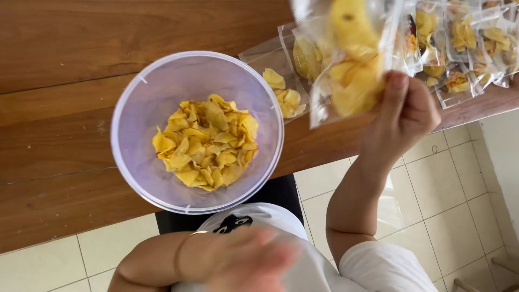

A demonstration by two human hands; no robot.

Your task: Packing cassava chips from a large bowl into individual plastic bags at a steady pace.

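A pale translucent plastic bowl (130, 116) holds a heap of yellow chips (208, 143) on the wooden table. My right hand (403, 116) pinches a clear plastic bag of yellow chips (351, 65) and lifts it over the table's right side; the bag is blurred. My left hand (246, 259) is low in the view, in front of my white shirt, blurred, with a thin bangle at the wrist. It is below the bowl and touches nothing that I can make out.
Several filled clear chip bags (465, 38) lie on the table at the upper right, and one (284, 89) lies beside the bowl. The wooden table (59, 65) ends near my body. Pale floor tiles (448, 216) show to the right.
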